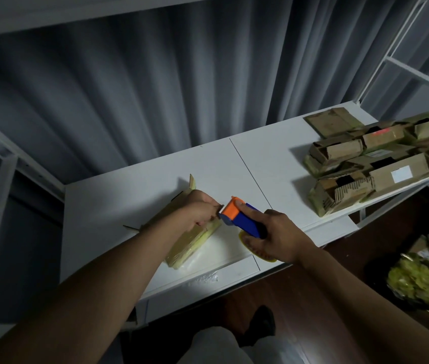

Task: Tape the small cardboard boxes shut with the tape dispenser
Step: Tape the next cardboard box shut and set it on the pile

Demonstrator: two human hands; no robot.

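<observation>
Head view looks down on a grey pleated curtain (155, 88) that fills the background behind a white shelf (118, 206), which is framed by white metal rails. At the shelf's right end sits a pile of small cardboard boxes (371, 164), stacked loosely and tilted, several with open ends, one bearing a white label. Lower right, off the shelf and above the dark floor, a bag of yellow-green material (418, 279) shows, blurred.

Near the shelf's front edge, left of a seam line, lies a flat cardboard box (195, 243), long and narrow, glossy with tape along its top, one flap standing up at its far end. The left hand (200, 211) rests on that box, fingers curled and pressing down on its upper face near the right edge. The right hand (279, 232) is closed around the handle of the tape dispenser (242, 219), a blue body with an orange head, index finger stretched along the top. The dispenser's toothed edge sits just beside the left hand's fingers, at the box's corner. A yellowish tape roll (258, 252) peeks out beneath the right hand.
</observation>
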